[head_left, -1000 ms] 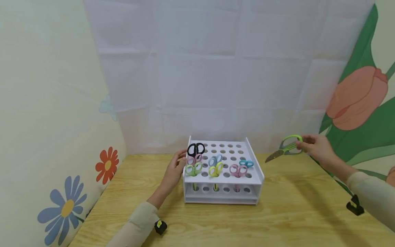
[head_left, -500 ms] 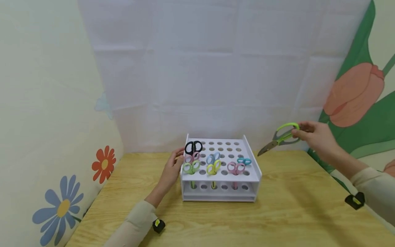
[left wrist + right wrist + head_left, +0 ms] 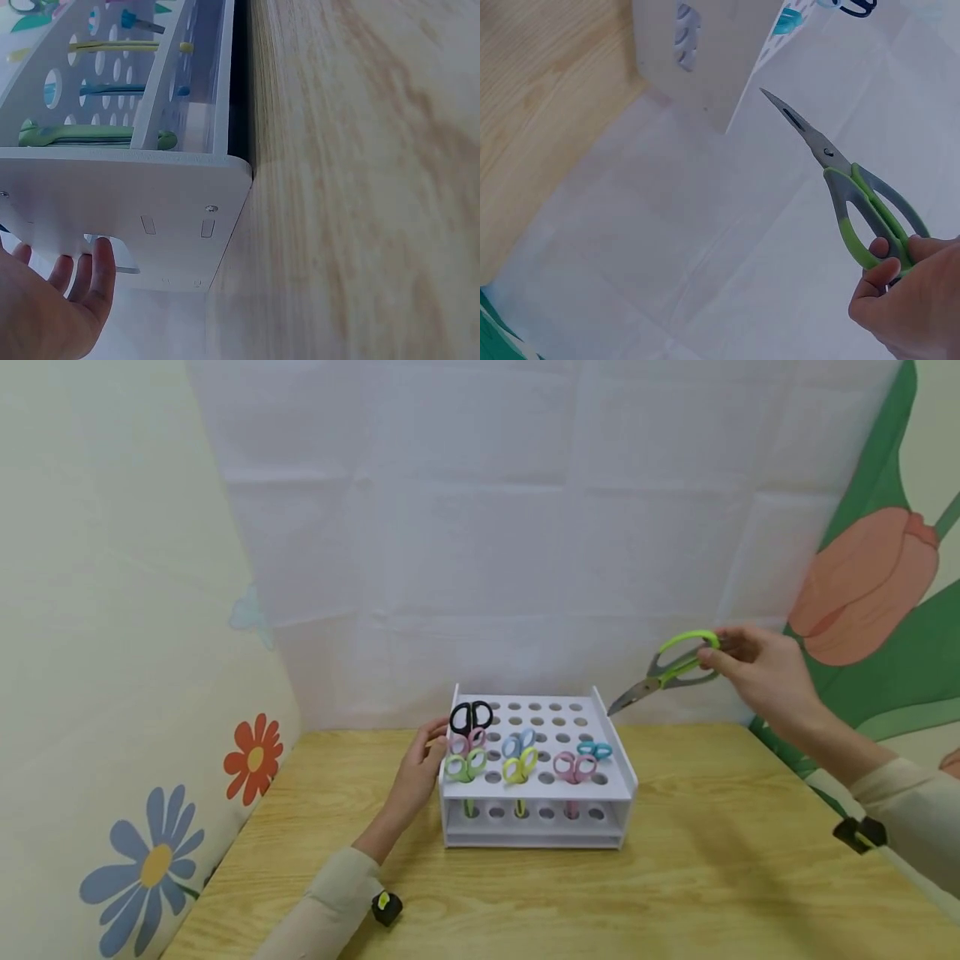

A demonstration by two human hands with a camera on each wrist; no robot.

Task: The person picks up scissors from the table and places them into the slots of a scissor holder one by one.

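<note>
My right hand (image 3: 772,681) pinches a pair of green-and-grey scissors (image 3: 678,668) by the handle loops. Their closed blades point down and left, in the air near the rack's back right corner. A white rack (image 3: 536,841) with rows of holes stands on the table. My left hand (image 3: 414,772) rests on its left side panel, fingertips beside the cutout in the left wrist view (image 3: 56,300). Handles up in the rack stand black scissors (image 3: 471,718), green scissors (image 3: 466,766), yellow scissors (image 3: 521,767), pink scissors (image 3: 574,767), blue scissors (image 3: 519,743) and teal scissors (image 3: 595,750).
The rack stands toward the back of a wood-grain table (image 3: 480,902). A white cloth (image 3: 510,527) hangs behind it. Flower-patterned sheets flank the table, with a large tulip (image 3: 862,585) on the right.
My right hand has lifted the green-and-grey scissors up and leftward, toward the rack. The left hand stays at the rack's side. The head view has shifted slightly.
</note>
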